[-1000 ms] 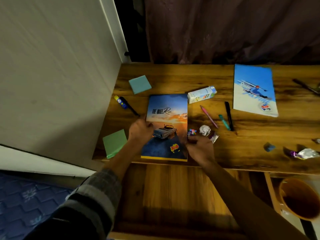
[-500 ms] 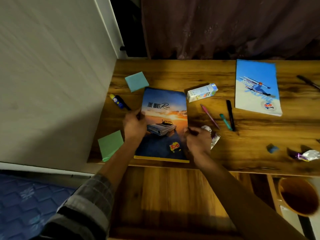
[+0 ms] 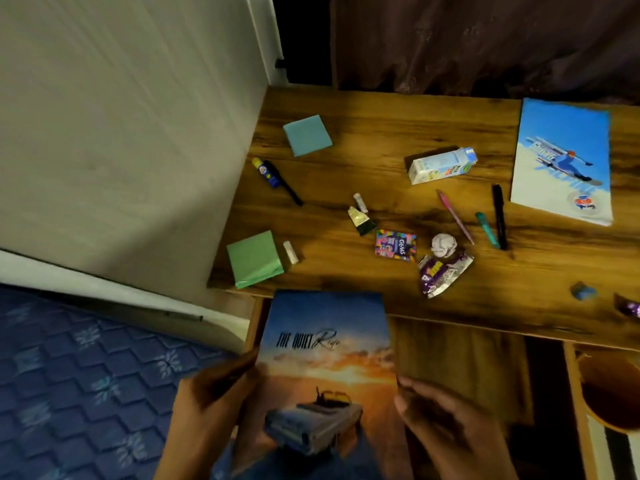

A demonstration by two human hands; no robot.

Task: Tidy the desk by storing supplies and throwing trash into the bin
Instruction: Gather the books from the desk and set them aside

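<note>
Head view. Notebook (image 3: 329,379) with the sunset-and-car cover held clear of the tabletop (image 3: 398,133), below its front edge and in front of the wooden panel beneath. Left hand (image 3: 211,403) gripping the left edge, thumb laid on the cover. Right hand (image 3: 446,420) at the right edge, fingers curled toward it; whether gripping or only steadying cannot be told through the blur.

Step in hand, as judged: carry the notebook to its storage place. Keep both long edges supported so the cover stays flat. Keep the near corner clear of the tabletop edge during the lowering. Storage spot not visible; confirm before release.

Left on the tabletop for later sorting:
- Supplies: second notebook (image 3: 562,161) at far right, blue sticky pad (image 3: 307,135), green sticky pad (image 3: 254,258) at the front left corner, glue stick (image 3: 266,169), pink pen (image 3: 455,216), black pen (image 3: 499,216), teal marker (image 3: 486,225), blue eraser (image 3: 583,291).
- Trash: small carton (image 3: 441,165), candy packet (image 3: 396,245), crumpled paper ball (image 3: 444,244) just beside a purple wrapper (image 3: 443,273).

Bin (image 3: 609,389) at lower right, below the tabletop level, only partly in view. Avoid sweeping the wrapper off the front edge while withdrawing the notebook.
</note>
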